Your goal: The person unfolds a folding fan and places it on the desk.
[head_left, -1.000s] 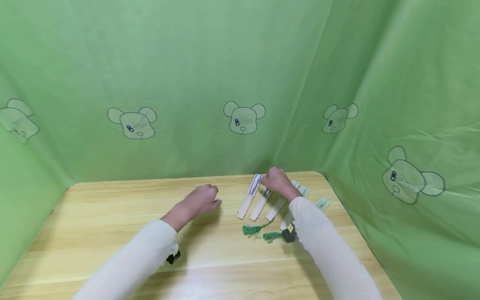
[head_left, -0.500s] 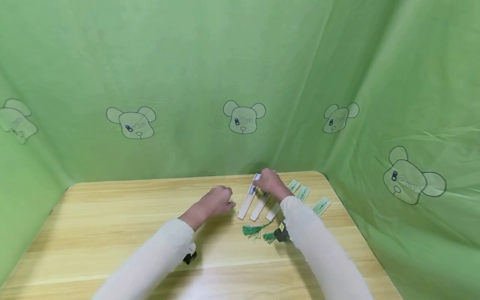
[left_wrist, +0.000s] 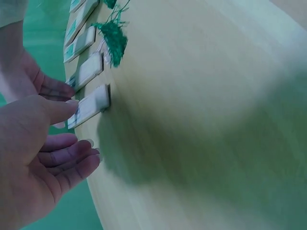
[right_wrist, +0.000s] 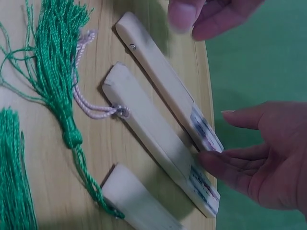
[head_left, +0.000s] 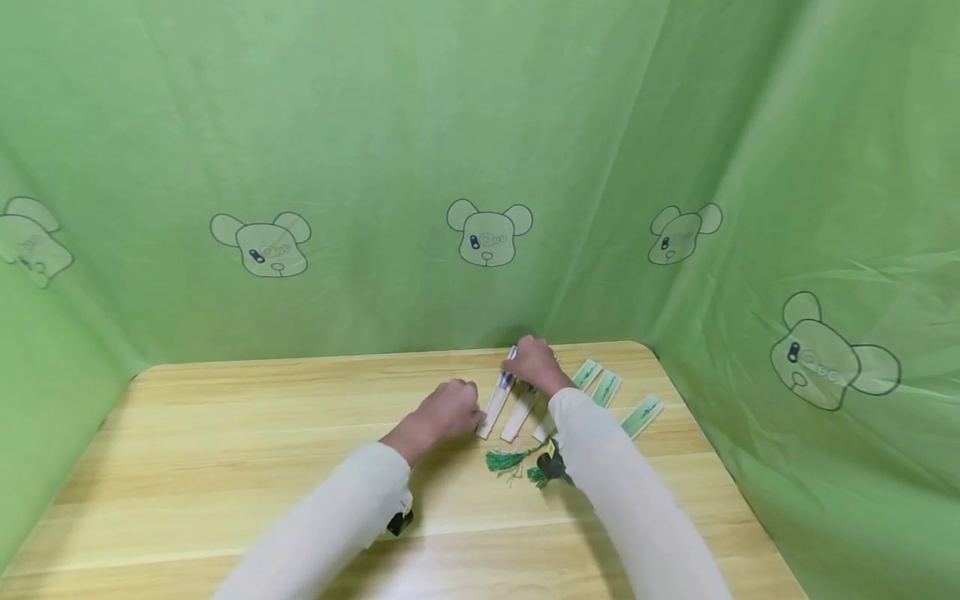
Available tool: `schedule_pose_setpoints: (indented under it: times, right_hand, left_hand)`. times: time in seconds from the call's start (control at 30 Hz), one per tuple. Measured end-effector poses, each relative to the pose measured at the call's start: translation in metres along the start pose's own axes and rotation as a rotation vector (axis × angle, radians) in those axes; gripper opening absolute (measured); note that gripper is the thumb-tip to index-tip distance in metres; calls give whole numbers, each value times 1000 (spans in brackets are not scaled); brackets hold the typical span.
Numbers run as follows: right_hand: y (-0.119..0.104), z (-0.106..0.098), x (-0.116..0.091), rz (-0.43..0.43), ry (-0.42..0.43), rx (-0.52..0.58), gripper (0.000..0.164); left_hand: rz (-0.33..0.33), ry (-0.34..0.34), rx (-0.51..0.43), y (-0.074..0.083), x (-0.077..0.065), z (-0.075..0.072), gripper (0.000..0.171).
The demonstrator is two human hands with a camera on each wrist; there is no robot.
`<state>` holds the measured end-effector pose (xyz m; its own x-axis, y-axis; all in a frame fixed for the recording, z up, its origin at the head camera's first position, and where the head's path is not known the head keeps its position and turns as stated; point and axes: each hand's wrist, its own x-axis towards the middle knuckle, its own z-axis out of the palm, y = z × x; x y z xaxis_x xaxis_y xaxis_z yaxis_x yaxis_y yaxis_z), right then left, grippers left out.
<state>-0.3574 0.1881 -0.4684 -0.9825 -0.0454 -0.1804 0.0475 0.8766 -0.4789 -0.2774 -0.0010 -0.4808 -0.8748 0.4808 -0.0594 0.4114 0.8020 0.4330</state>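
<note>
Several closed folding fans lie side by side on the wooden table, pale at the near end and printed at the far end. My right hand (head_left: 534, 363) is over the printed end of the leftmost fan (right_wrist: 163, 72). Its thumb and fingers stand apart there, the fingertips right between that fan and the second fan (right_wrist: 144, 127). My left hand (head_left: 448, 410) hovers at the leftmost fan's near end. In the left wrist view its thumb (left_wrist: 62, 110) overlaps the fan and its relaxed fingers (left_wrist: 72, 163) hold nothing.
Green tassels (head_left: 506, 460) hang off the fans' near ends and lie towards the front. Fans with green-printed ends (head_left: 642, 414) lie to the right, partly under my right sleeve (head_left: 611, 467). Green cloth (head_left: 375, 167) printed with bear heads rises behind the table's back edge.
My left hand has moved right, up to the leftmost fan. My right hand has shifted left to that fan's far end, uncovering the green-printed fans. The fans have stayed in place.
</note>
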Motion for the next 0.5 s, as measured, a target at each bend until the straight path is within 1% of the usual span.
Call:
schedule_pose_setpoints:
  times: [0.2, 0.37, 0.5]
  right_hand:
    - [-1, 4, 3, 47, 20, 12, 28]
    - [-3, 6, 4, 78, 44, 16, 28]
    - [-4, 7, 5, 75, 74, -12, 29]
  left_hand:
    - [-22, -1, -16, 4, 6, 13, 24]
    - [-21, 38, 11, 8, 10, 21, 27]
    - [-47, 78, 35, 14, 13, 25, 32]
